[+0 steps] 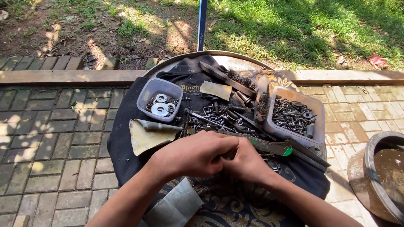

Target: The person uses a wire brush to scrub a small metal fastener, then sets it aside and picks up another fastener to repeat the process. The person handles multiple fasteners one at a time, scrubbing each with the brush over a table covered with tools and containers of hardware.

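A single head-worn camera looks steeply down and forward from above the person's own forearms, close enough that both arms enter from the bottom edge. It faces a round metal tray bench draped in dark cloth [126,147], which fills the centre of the view. Grey brick paving [54,138] lies to either side, and beyond it a strip of bare soil and sunlit grass [294,29] crosses the top; the near rim of the bench is probably cut off below

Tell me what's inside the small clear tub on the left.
The small clear tub holds several flat metal washers, large and small, with a few darker bits. Whatever lies beneath the washers is covered.
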